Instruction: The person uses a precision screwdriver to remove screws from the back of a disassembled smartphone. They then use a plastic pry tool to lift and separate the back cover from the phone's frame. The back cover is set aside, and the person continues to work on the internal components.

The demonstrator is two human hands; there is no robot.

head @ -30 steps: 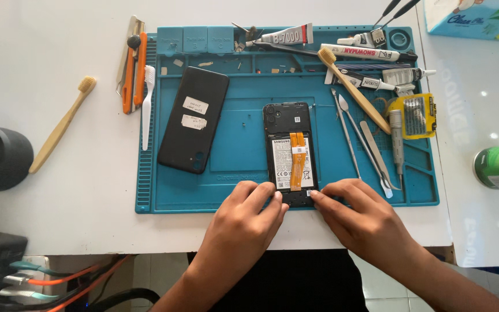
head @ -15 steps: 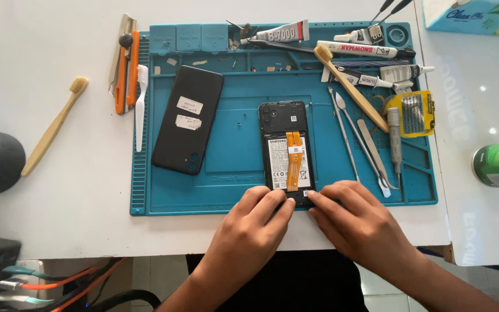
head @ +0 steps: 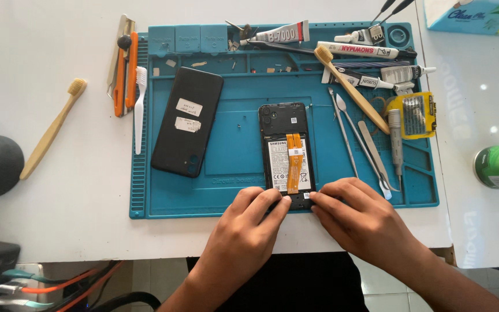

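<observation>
Both hands pinching opened phone bottom edge; white battery label, orange strips

White table fills view, surface glossy at right with bright light spots. Below table edge, pale tiled floor, cables at lower left.

I see a matt blue rubbery mat on the smooth white counter. Opened phone: dull black plastic frame, paper-labelled battery, glossy orange flex strips. The back cover to the left is smooth black plastic with paper stickers. Far-right pry tools are bright metal. Left toothbrush has a pale wooden handle.
</observation>
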